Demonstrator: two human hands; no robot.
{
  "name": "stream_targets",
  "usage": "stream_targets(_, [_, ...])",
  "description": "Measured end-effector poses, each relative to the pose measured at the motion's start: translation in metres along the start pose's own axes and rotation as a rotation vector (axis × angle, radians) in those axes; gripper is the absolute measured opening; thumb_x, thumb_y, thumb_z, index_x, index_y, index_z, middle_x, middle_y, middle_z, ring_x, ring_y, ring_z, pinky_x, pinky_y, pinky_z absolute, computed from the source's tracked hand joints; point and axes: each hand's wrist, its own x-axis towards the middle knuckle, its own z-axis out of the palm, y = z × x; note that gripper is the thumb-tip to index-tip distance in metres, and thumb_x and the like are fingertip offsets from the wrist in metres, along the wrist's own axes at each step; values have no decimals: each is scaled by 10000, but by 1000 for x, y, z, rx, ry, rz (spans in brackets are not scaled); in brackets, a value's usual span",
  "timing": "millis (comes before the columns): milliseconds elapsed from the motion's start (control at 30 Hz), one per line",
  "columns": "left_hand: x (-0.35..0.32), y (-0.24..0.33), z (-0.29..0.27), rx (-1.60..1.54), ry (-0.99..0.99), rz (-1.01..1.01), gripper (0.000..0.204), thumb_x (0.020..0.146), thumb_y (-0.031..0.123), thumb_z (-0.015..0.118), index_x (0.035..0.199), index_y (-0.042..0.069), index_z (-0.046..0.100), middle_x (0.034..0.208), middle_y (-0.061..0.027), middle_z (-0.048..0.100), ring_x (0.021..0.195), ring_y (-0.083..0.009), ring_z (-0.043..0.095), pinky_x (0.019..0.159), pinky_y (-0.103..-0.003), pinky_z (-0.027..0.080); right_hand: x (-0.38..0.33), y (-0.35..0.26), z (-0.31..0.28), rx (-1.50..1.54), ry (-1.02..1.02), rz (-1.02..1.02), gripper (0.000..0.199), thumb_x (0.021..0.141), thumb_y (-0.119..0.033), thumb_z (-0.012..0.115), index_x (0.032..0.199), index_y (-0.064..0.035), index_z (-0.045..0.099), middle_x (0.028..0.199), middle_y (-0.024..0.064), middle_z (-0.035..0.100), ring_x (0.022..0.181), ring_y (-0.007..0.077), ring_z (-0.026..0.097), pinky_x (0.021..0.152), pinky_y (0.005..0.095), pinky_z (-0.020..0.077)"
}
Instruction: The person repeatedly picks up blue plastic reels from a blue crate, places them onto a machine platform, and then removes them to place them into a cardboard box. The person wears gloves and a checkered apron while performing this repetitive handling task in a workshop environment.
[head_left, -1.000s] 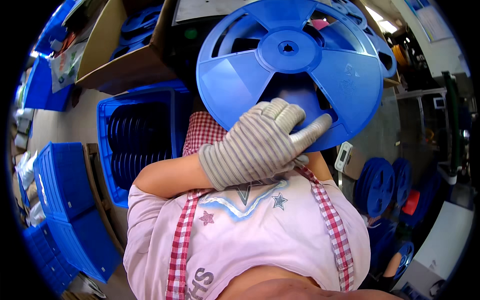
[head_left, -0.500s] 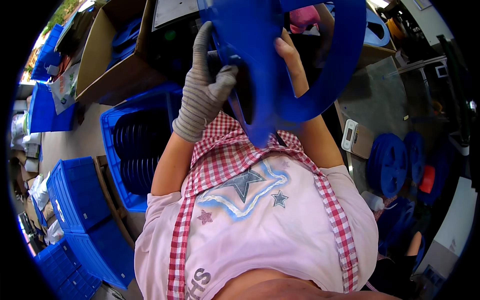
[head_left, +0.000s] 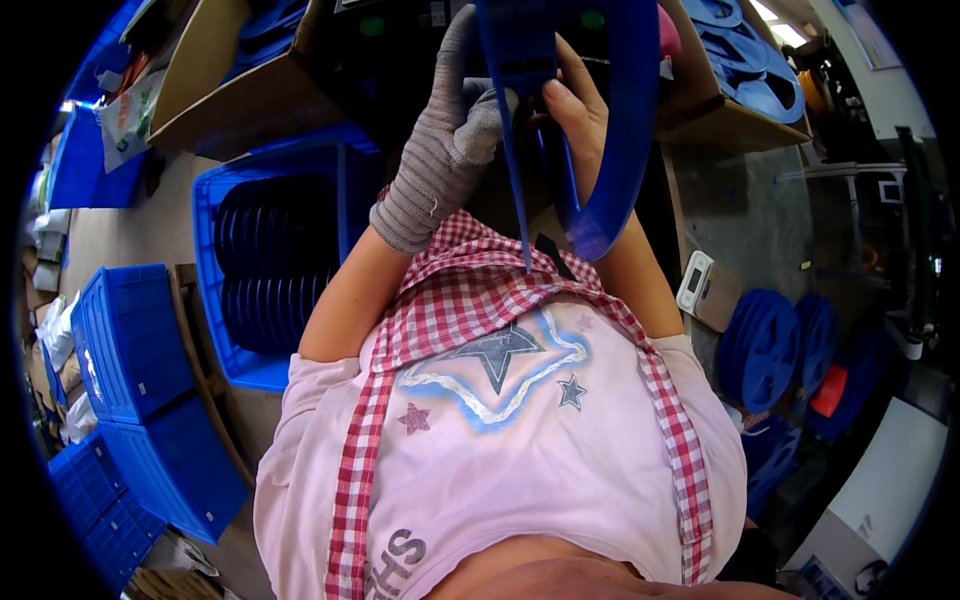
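A large blue plastic reel [head_left: 612, 190] is tilted nearly edge-on in front of my chest, its upper part cut off by the top of the picture. My left hand [head_left: 455, 135], in a grey striped knit glove, is closed on the reel's left side, with the index finger stretched up along it. Bare, my right hand [head_left: 583, 112] reaches up behind the right rim. Its thumb and fingers are bent near the reel's middle, and the rim partly hides them.
Cardboard boxes with blue reel parts stand at the upper left [head_left: 235, 100] and upper right [head_left: 735, 125]. Left of me, a blue crate [head_left: 205, 270] holds rows of dark discs. A small scale [head_left: 708, 290] and stacked blue reels [head_left: 760, 350] are at the right. Blue bins [head_left: 135, 345] stand far left.
The reel has turned from facing broadside to nearly edge-on and its lower end has shifted up. My left hand has moved slightly right and up with it; both hands still hold it.
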Motion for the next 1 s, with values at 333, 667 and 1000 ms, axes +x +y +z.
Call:
stream_targets(333, [9,-8,-1,-52,2,103,784,884,199,576,1498,135,94,992,-8,483,807,-85,500,747,-219,453,3,7,-3,-124,-41,-17,641,864,-470,532,1406,-144,428,1132,106,579,995,169,563,871,317,454])
stream_targets(667, [21,-25,-14,129,-105,257,578,926,237,579,1417,67,326,1059,-82,570,951,-136,575,873,-270,487,12,2,-13,-305,-79,-71,636,864,-494,571,1397,-168,451,994,106,540,936,217,561,856,323,441])
stream_targets(1000, [70,-32,-49,34,-254,248,399,881,175,656,1247,50,555,1230,-123,582,1157,-211,552,975,-372,465,62,-33,-29,-761,-204,-227,711,797,-483,630,1416,-219,400,1011,192,647,932,372,629,845,393,477])
